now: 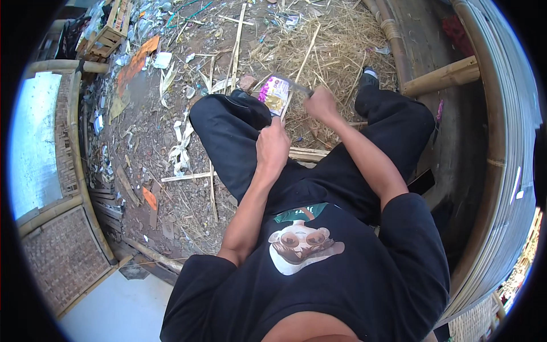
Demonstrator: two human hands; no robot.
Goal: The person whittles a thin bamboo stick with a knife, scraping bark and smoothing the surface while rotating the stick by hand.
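Observation:
My right hand [322,106] is closed round the dark handle of a knife [300,87], its blade pointing to the left. Closed too, my left hand [273,145] sits lower, between my knees. A thin pale bamboo strip [307,52] slants up and right from its fingertips, with the blade lying across it. Just beyond the left fingers is a pink, white and gold plastic packet [274,95] beside my left knee; whether the hand touches it I cannot tell.
Dry straw [336,51] and litter cover the dirt ground. Split bamboo pieces [307,154] lie between my legs. A wooden crate [111,31] stands far left, near a woven bamboo panel [65,259]. Bamboo poles [497,125] and a dark plank [419,43] edge the right side.

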